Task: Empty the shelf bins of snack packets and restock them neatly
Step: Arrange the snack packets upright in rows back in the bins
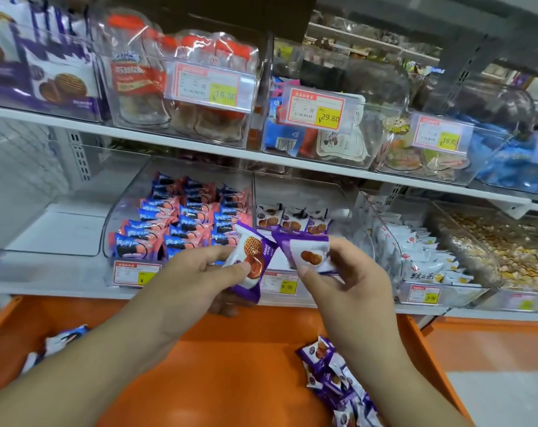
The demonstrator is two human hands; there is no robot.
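Since the waffle bin [304, 195] at 12 o'clock was half filled, both hands pinched one purple packet each, left hand [200, 272] and right hand [347, 272], fronts up for neat rows

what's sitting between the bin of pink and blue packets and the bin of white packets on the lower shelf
In the head view, a clear bin sits there, holding one back row of purple waffle packets; its front is bare. The hands hold two more such packets before it.
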